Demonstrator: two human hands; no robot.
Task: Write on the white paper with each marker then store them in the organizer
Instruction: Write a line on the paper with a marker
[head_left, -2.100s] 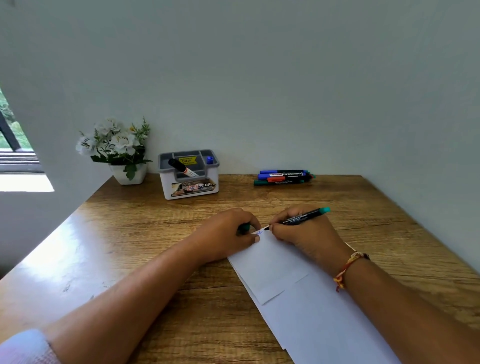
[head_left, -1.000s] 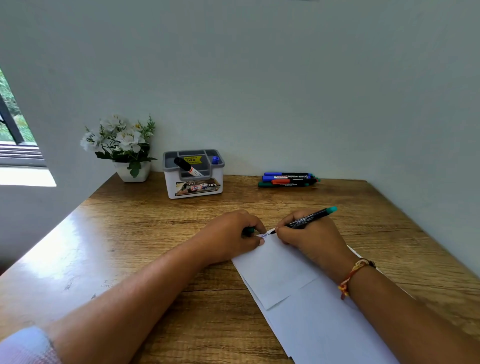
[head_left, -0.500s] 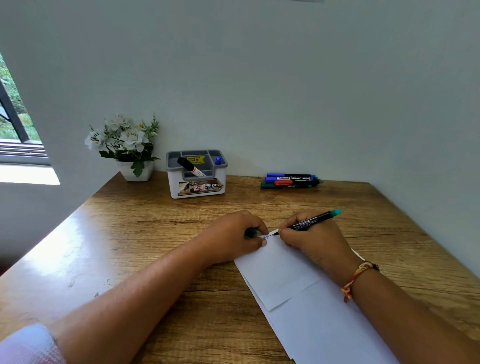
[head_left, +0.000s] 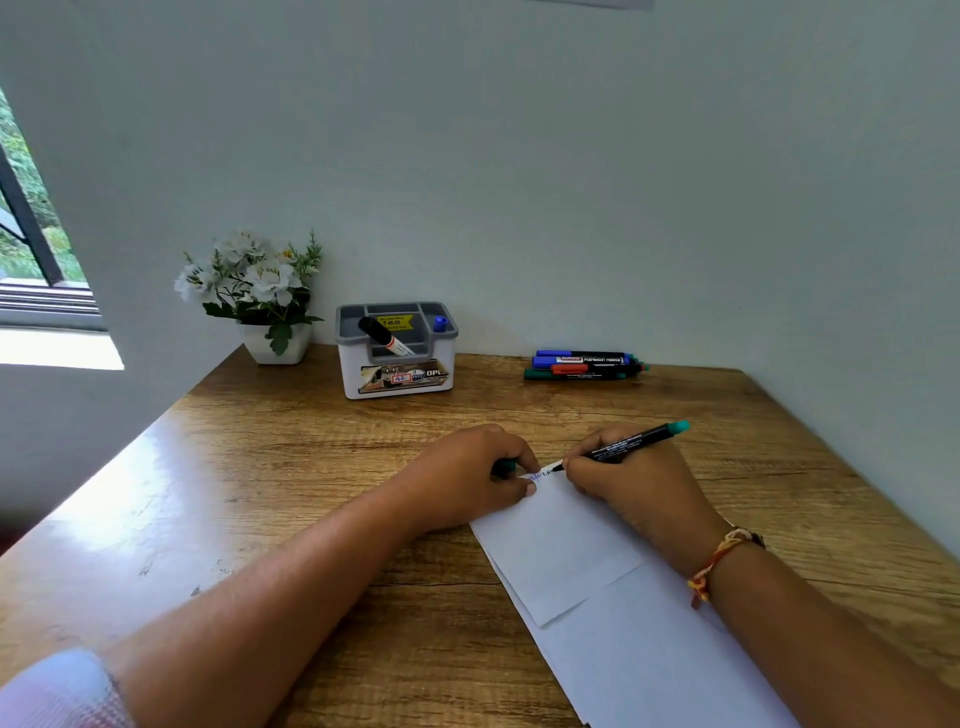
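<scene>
White paper (head_left: 561, 551) lies on the wooden desk, a smaller sheet on top of larger ones. My right hand (head_left: 628, 483) holds a black marker with a green end (head_left: 631, 444), its tip touching the paper's far corner by small blue writing. My left hand (head_left: 467, 480) rests on the paper's left corner, closed on a green marker cap (head_left: 505, 466). A grey-and-white organizer (head_left: 397, 351) stands at the back with a black marker (head_left: 384, 336) and a blue marker (head_left: 440, 323) in it. Several more markers (head_left: 584, 365) lie stacked by the wall.
A white pot of white flowers (head_left: 260, 296) stands left of the organizer in the back corner. Walls close the desk (head_left: 291, 467) at the back and on the right. A window (head_left: 31, 249) is at the far left.
The marker tip has crept a little rightward along the paper's top edge. The left hand has stayed put. The view has shifted slightly.
</scene>
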